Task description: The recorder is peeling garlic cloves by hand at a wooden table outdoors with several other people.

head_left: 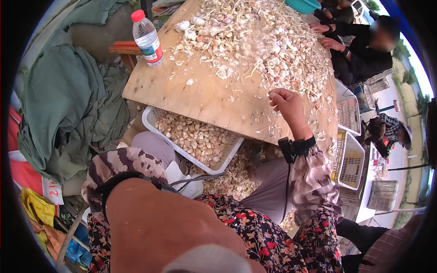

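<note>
My right hand is above the wooden tabletop, near the close edge of a heap of garlic cloves and skins. Its fingers are curled in, the thumb lies against them, and nothing shows in its grip. Very large and blurred, my left hand is raised close to the camera. Its fingers run out of the picture at the bottom, so what it touches is hidden. Below the table edge, a white plastic basket holds garlic cloves.
A water bottle with a red cap stands on the table's left side. Green cloth is bunched at left. Across the table, a person's hands touch the heap. Plastic crates line the right side. Garlic debris covers the ground beneath.
</note>
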The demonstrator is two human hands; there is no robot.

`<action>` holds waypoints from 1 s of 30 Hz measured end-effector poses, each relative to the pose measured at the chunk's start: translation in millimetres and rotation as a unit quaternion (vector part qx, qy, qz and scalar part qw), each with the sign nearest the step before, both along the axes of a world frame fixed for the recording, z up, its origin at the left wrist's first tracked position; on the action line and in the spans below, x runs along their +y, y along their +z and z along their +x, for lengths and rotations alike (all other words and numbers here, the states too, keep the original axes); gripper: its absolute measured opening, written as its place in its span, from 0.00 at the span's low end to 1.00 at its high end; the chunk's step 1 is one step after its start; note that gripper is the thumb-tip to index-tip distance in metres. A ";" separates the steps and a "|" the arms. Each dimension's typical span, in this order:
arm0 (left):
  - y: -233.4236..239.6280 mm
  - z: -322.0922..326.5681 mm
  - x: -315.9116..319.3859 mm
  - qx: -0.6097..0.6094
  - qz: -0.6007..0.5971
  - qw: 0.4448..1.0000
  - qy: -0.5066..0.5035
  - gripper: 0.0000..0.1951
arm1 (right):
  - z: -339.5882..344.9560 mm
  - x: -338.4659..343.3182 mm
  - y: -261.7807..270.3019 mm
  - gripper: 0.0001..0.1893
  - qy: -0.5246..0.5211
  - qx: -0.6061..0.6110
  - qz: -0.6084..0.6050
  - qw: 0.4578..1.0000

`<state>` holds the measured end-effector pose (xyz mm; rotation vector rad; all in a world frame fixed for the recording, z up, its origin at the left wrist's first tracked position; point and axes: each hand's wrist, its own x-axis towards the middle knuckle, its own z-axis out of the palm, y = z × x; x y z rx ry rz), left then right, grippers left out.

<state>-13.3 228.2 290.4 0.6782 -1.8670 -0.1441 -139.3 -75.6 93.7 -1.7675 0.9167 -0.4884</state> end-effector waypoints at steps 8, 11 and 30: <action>-56.4 34.1 -30.6 0.271 0.275 0.826 -0.410 0.23 | 96.2 -113.5 -46.8 0.10 0.048 0.079 -0.400 0.912; -29.8 3.8 -24.7 0.321 0.225 0.913 -0.109 0.12 | 117.7 -120.4 -64.2 0.09 0.151 0.182 -0.555 0.798; -14.3 33.3 -20.4 0.213 0.244 0.932 -0.164 0.07 | 94.2 -96.6 -24.5 0.07 0.014 -0.075 -0.026 0.997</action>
